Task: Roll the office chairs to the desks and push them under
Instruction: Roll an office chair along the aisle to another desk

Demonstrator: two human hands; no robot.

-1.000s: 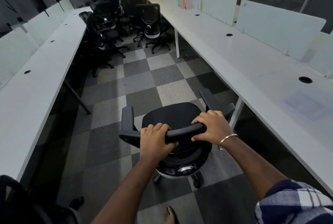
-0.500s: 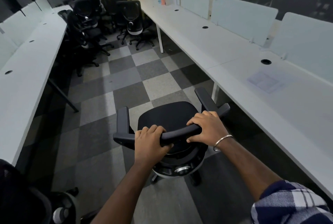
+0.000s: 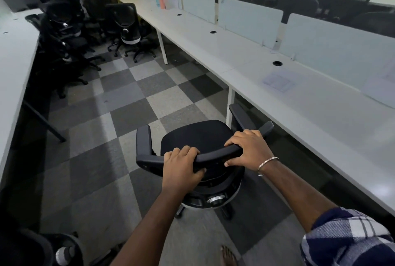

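Gripping the chair (image 3: pixel 201 137) backrest with left hand (image 3: pixel 181 167) and right hand (image 3: pixel 248 150), I'd swing it right, armrests squared under the desk (image 3: pixel 299 103).

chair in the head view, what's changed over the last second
The office chair has rolled forward along the aisle and closer to the right-hand desk, its armrest now beside the desk leg. Unchanged: left hand and right hand grip the backrest top.
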